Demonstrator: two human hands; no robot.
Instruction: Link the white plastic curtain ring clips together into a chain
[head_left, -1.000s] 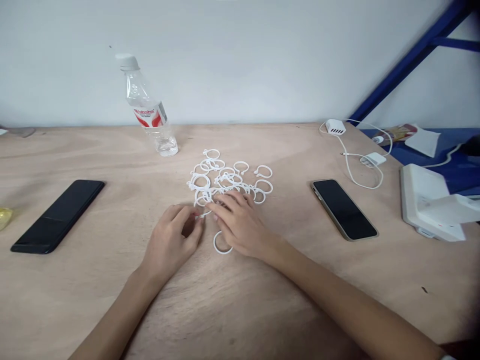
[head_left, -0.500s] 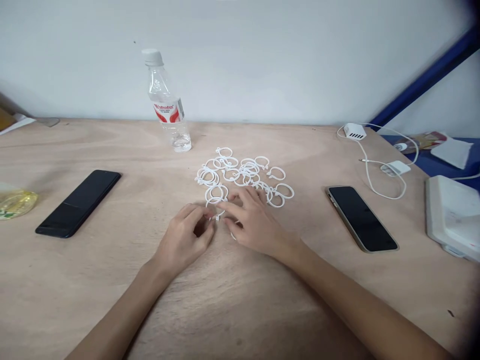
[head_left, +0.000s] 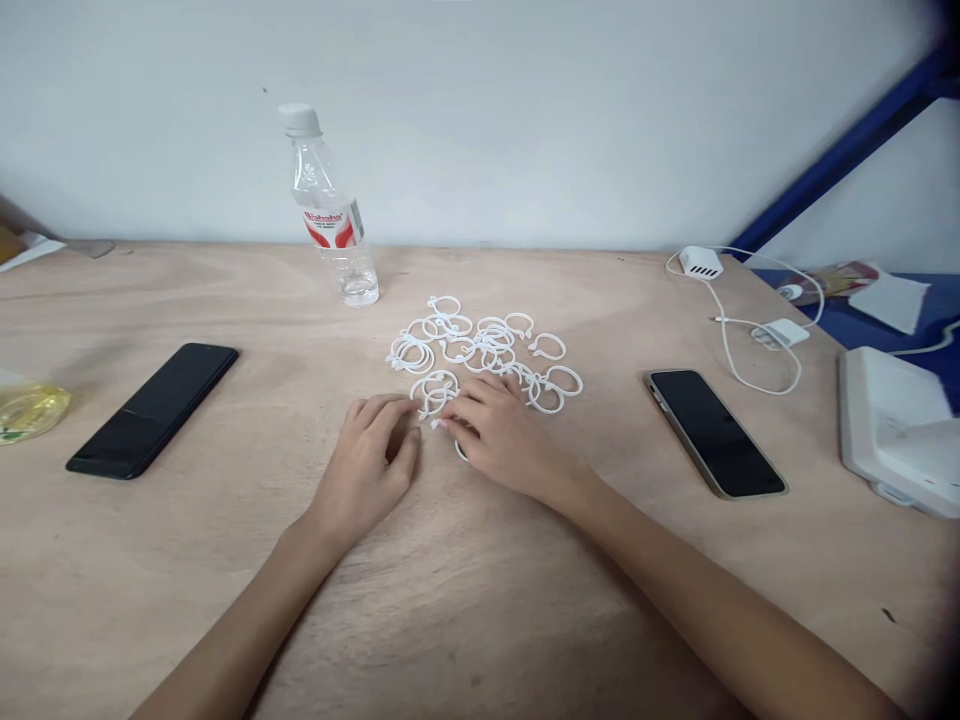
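Note:
A loose pile of white plastic rings [head_left: 493, 335], each with a small knobbed clasp, lies on the wooden table in front of my hands. My right hand [head_left: 506, 430] rests at the near edge of the pile, thumb and index finger pinched on a white ring [head_left: 436, 424]. Its clasp end pokes out past the fingertips, and most of its loop is hidden by the hand. Just left of it, my left hand [head_left: 369, 462] is empty, with a gap between thumb and curved fingers. Its index fingertip is close to the nearest rings of the pile.
A clear water bottle [head_left: 330, 220] stands behind the pile. One black phone [head_left: 154, 410] lies at left, another phone in a case [head_left: 714, 432] at right. Farther right are a white charger [head_left: 701, 263] with cables and a white device [head_left: 900, 430]. Yellowish clear plastic [head_left: 34, 410] sits far left.
My left hand has drawn back slightly to the left, away from the ring. The ring's clasp end now shows at my right fingertips. The view has shifted a little.

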